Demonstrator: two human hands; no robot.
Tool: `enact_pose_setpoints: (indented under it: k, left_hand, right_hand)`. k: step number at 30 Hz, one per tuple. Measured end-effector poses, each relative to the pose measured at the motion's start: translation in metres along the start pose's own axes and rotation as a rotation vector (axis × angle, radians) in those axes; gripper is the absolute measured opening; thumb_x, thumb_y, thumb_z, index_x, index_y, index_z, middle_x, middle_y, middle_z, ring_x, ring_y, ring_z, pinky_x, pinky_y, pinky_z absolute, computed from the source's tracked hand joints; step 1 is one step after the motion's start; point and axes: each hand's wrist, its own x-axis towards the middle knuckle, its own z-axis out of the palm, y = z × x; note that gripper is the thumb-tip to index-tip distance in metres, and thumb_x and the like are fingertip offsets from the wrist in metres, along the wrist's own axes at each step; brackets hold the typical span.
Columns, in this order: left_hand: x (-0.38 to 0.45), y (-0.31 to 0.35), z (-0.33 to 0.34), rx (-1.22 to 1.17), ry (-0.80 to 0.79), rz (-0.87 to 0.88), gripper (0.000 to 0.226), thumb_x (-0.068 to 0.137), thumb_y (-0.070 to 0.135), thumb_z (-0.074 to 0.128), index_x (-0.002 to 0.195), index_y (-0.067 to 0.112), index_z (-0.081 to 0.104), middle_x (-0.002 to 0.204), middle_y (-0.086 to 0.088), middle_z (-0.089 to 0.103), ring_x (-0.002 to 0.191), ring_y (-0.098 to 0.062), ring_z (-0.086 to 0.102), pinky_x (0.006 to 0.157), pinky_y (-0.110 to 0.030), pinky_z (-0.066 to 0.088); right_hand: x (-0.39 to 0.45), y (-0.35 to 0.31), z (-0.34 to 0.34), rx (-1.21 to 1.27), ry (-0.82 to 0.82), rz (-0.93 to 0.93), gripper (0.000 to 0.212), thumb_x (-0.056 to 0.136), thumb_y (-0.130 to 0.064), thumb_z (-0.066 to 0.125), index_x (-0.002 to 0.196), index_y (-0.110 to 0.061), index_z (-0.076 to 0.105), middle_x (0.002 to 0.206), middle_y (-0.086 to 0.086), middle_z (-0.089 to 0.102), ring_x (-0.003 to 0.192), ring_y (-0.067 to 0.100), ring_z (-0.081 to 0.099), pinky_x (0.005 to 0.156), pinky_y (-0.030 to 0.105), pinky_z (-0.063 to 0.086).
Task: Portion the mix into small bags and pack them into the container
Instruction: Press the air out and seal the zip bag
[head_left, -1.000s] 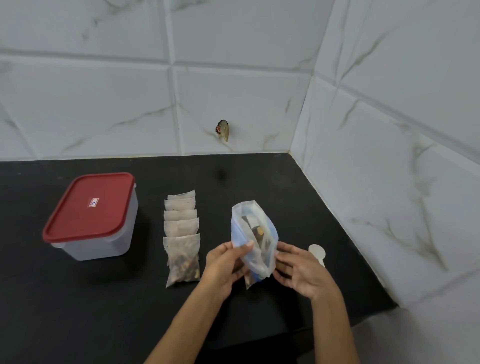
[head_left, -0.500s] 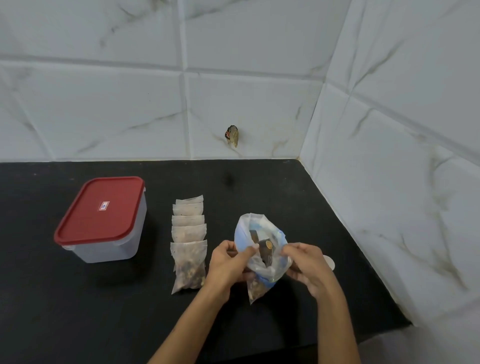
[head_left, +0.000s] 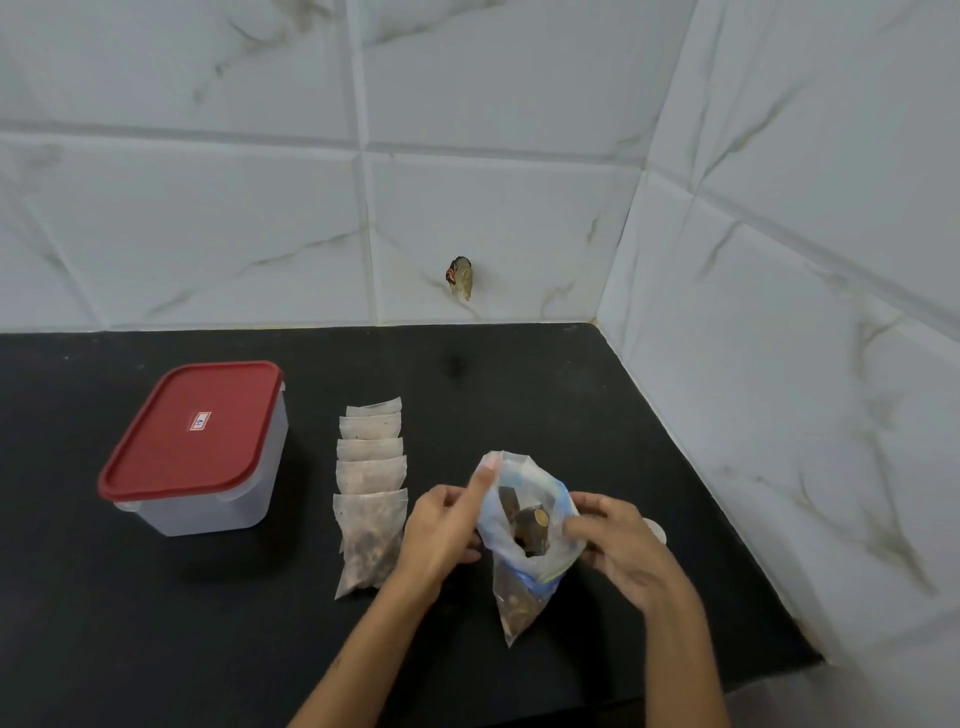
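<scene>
The big bag (head_left: 524, 525) stands on the black counter (head_left: 519, 384), near the front edge and toward the right side. It is clear plastic with a blue strip at the top. Its mouth is pulled open. Brown mix sits in the bottom, and some dark chunks show inside the mouth.

The left hand (head_left: 441, 530) pinches the left rim of the bag, with one finger lifted along the edge. The right hand (head_left: 618, 545) grips the right rim with curled fingers. Both hands hold the bag upright between them.

A white spoon (head_left: 655, 530) peeks out just behind the right hand. Most of it is hidden.

Just left of the left hand lies a row of small bags (head_left: 371, 493). They overlap one another in a line going toward the back wall. The nearest one shows brown mix inside.

Farther left stands the container (head_left: 228, 499). It is a clear box with a red lid (head_left: 192, 426) shut on top. It stands well apart from the big bag.

A small dark thing (head_left: 460, 277) sticks on the tiled wall (head_left: 260, 208) behind the counter.
</scene>
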Motion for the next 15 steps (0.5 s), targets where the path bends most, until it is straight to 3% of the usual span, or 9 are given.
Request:
enact_pose_setpoints:
  k: [3,6,8,11,13,15]
  left_hand:
    - [0.016,0.008,-0.003,-0.161,0.001,-0.103,0.067,0.083,0.068,0.049,0.097,0.006,0.069,0.092,-0.010,0.073,0.088,-0.024,0.069,0.071,-0.032,0.056]
    - [0.028,0.019,-0.003,-0.245,-0.043,-0.206,0.045,0.084,0.042,0.067,0.107,0.004,0.063,0.098,-0.014,0.069,0.089,-0.026,0.066,0.063,-0.032,0.054]
    - [0.030,0.025,-0.002,-0.260,-0.085,-0.264,0.034,0.081,0.023,0.074,0.106,0.004,0.062,0.097,-0.014,0.067,0.088,-0.025,0.066,0.067,-0.034,0.056]
    - [0.031,0.027,0.002,-0.233,-0.121,-0.218,0.024,0.076,0.006,0.076,0.098,0.005,0.064,0.094,-0.013,0.068,0.083,-0.023,0.066,0.066,-0.031,0.056]
    - [0.033,0.023,0.006,-0.116,-0.038,-0.043,0.013,0.077,0.000,0.071,0.086,0.007,0.065,0.084,-0.010,0.067,0.074,-0.020,0.065,0.061,-0.031,0.053]
    - [0.033,0.019,0.009,0.190,0.157,0.194,0.013,0.078,0.009,0.070,0.073,0.016,0.060,0.073,-0.001,0.062,0.066,-0.013,0.058,0.058,-0.026,0.046]
  right_hand:
    - [0.008,-0.003,-0.008,-0.001,-0.073,0.075,0.044,0.076,-0.046,0.069,0.094,-0.005,0.072,0.081,0.008,0.068,0.078,0.019,0.057,0.077,0.034,0.045]
    - [0.020,-0.011,-0.006,-0.043,0.008,0.143,0.063,0.086,-0.061,0.049,0.091,-0.003,0.071,0.079,0.010,0.068,0.075,0.018,0.058,0.071,0.030,0.047]
    - [0.025,-0.018,-0.005,0.011,0.007,0.181,0.053,0.088,-0.052,0.055,0.096,-0.002,0.071,0.080,0.010,0.070,0.076,0.019,0.063,0.071,0.031,0.050]
    - [0.028,-0.026,0.001,0.067,-0.004,0.156,0.029,0.082,-0.022,0.070,0.096,0.003,0.070,0.078,0.013,0.067,0.072,0.023,0.065,0.069,0.034,0.055]
    - [0.027,-0.030,0.009,-0.070,0.094,0.078,0.014,0.078,-0.012,0.071,0.084,0.000,0.071,0.073,0.011,0.066,0.068,0.020,0.063,0.063,0.029,0.052]
    - [0.027,-0.031,0.018,-0.354,0.304,-0.061,0.005,0.074,-0.013,0.072,0.073,-0.010,0.068,0.072,0.004,0.065,0.067,0.014,0.060,0.058,0.025,0.046]
